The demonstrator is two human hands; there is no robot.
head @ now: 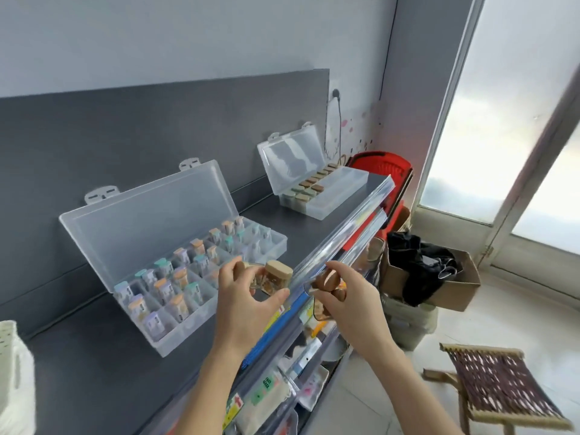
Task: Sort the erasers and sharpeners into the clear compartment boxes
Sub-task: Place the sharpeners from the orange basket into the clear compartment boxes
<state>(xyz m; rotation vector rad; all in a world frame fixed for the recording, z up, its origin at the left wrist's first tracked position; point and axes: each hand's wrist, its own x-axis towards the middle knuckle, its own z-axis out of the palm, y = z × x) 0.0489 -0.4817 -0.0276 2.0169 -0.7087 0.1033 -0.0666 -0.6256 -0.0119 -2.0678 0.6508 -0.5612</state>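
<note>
A dark table (pixel 94 372) is running along a raised back panel (pixel 125 136), and a clear rail (pixel 345 227) is lining its front edge. Two clear compartment boxes are standing open on it, well apart, each lid leaning back against the panel. Bare table top is lying open between them and in front of the near box (pixel 175 340), up to the rail. A white basket (pixel 12 372) is cutting in at the left edge.

The near box is holding three rows of small pastel-capped pieces, too blurred to count exactly, with its right-end compartments looking see-through. The far box (pixel 332 202) is holding two short rows of tan and green pieces along its back half.

Both hands are hovering at the rail, just right of the near box. The left hand (pixel 241 306) is pinching one tan-capped piece (pixel 277 274) between curled fingers and thumb, over the table edge. The right hand (pixel 348 309) is gripping two brown pieces (pixel 328 281) in curled fingers, just beyond the rail.

Below the rail, shelves (pixel 301 356) are carrying packed goods. On the floor to the right, one cardboard box (pixel 452 296) and one woven stool (pixel 496 381) are standing.
</note>
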